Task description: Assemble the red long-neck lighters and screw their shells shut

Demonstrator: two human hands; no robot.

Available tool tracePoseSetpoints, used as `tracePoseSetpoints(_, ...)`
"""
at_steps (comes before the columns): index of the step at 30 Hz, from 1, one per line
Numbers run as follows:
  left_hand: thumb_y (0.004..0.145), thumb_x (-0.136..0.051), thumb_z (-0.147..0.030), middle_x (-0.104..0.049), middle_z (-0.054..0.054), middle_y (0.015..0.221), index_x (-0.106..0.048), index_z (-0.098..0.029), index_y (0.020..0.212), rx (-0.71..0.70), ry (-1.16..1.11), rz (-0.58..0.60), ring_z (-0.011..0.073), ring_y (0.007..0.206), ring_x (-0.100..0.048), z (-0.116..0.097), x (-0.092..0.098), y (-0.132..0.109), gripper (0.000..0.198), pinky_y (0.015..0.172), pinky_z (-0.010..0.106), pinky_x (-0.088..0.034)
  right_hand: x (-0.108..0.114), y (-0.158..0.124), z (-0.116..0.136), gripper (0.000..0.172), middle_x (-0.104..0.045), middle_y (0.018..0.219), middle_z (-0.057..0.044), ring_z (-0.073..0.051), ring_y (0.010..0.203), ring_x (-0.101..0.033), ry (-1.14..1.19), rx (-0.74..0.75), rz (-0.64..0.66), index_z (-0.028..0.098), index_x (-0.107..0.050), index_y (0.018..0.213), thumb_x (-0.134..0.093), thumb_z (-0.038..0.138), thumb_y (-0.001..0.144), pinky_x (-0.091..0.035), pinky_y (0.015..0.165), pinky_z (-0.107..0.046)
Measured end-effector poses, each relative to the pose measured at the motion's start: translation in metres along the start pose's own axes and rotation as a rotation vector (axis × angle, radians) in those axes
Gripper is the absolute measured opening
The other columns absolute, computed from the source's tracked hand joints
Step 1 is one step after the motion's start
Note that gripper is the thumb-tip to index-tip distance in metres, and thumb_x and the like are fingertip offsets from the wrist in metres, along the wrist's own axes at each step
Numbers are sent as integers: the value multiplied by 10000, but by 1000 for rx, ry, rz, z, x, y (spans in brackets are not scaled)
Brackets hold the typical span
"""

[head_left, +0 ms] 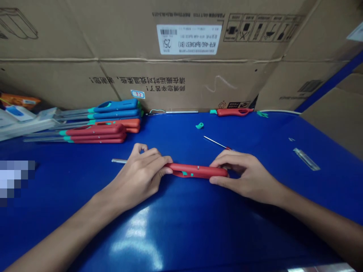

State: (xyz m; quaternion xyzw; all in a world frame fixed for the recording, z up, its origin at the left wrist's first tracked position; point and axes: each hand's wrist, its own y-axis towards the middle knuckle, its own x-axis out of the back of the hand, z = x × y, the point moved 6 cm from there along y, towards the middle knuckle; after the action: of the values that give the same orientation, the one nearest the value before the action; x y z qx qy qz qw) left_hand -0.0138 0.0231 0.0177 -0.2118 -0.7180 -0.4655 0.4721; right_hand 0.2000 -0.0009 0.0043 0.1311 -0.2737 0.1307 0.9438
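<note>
A red long-nose lighter (pixel 202 171) with small green parts lies crosswise between my hands, just over the blue table. My left hand (pixel 146 170) is closed on its neck end, and the metal tube sticks out to the left past my knuckles. At the handle's right end, my right hand (pixel 241 172) grips it between thumb and fingers. Behind my right hand lies a thin screwdriver (pixel 215 142), its handle partly hidden by the fingers. A small green plastic piece (pixel 200 125) rests farther back.
Stacked blue, orange and red lighters (pixel 113 119) lie at the back left. Against the cardboard wall (pixel 184 71) are a red lighter body (pixel 234 112) and a metal rod (pixel 181 112). A clear plastic tube (pixel 306 159) lies on the right of the blue table (pixel 181 234).
</note>
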Motion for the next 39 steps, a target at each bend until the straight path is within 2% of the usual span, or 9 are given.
tracePoseSetpoints(4, 956, -507, -84, -715, 48, 836, -602, -102, 948, -51, 78, -123, 157, 678, -623, -12, 5, 4, 97, 761, 380, -344, 0, -2, 7, 146, -570, 796, 1, -129, 679, -541, 132, -51, 20, 193, -589, 782, -734, 208, 771, -451, 616, -264)
tracePoseSetpoints(6, 951, -506, -71, -724, 44, 819, -599, -102, 940, -71, 122, -171, 159, 679, -641, -21, 7, 5, 98, 793, 394, -348, -11, -3, 8, 215, -582, 834, 12, -112, 671, -545, 315, -201, 196, 203, -585, 950, -722, 207, 784, -442, 590, -235)
tracePoseSetpoints(9, 950, -496, -62, -738, 41, 817, -609, -102, 949, -80, 196, -218, 177, 728, -663, -32, 8, 4, 121, 835, 407, -343, -32, -10, 11, 500, -625, 909, -1, -84, 607, -532, 500, -427, 475, 232, -511, 1295, -695, 259, 831, -416, 523, -204)
tracePoseSetpoints(12, 962, -429, -39, -752, 66, 905, -623, -90, 987, -59, 251, -227, 198, 834, -676, -41, 7, 2, 202, 870, 403, -346, -42, -16, 10, 662, -643, 885, -7, -48, 504, -435, 592, -549, 547, 246, -393, 1474, -644, 302, 864, -348, 460, -184)
tracePoseSetpoints(15, 981, -388, -50, -750, 59, 918, -635, -94, 984, -45, 263, -211, 197, 883, -672, -47, 6, 1, 250, 915, 393, -343, -46, -20, 4, 746, -521, 625, 74, -59, 457, -371, 553, -607, 540, 220, -349, 1517, -653, 329, 845, -301, 430, -174)
tracePoseSetpoints(17, 1002, -384, -82, -752, 47, 916, -641, -107, 972, -33, 272, -213, 187, 893, -669, -49, 7, 1, 261, 939, 384, -336, -46, -20, 3, 700, -459, 574, 90, -73, 458, -378, 460, -597, 517, 217, -411, 1481, -662, 357, 842, -302, 425, -178)
tracePoseSetpoints(21, 1028, -332, -108, -754, 41, 899, -652, -117, 937, -28, 287, -223, 172, 864, -667, -52, 10, 3, 333, 924, 374, -343, -45, -16, 12, 497, -489, 604, 72, -80, 489, -404, 317, -541, 505, 218, -543, 1345, -629, 349, 873, -314, 442, -186)
tracePoseSetpoints(28, 1032, -311, -101, -745, 36, 870, -657, -116, 928, -36, 321, -216, 168, 853, -661, -55, 12, 3, 362, 921, 380, -339, -46, -11, 24, 248, -470, 620, 71, -74, 492, -361, 288, -523, 510, 215, -623, 1083, -626, 301, 851, -293, 448, -184)
tracePoseSetpoints(39, 1021, -316, -81, -738, 33, 834, -656, -120, 907, -33, 326, -238, 159, 830, -657, -55, 13, 4, 361, 905, 374, -338, -43, -16, 15, 283, -538, 660, 41, -102, 517, -402, 271, -528, 438, 268, -676, 1079, -675, 336, 804, -329, 460, -187)
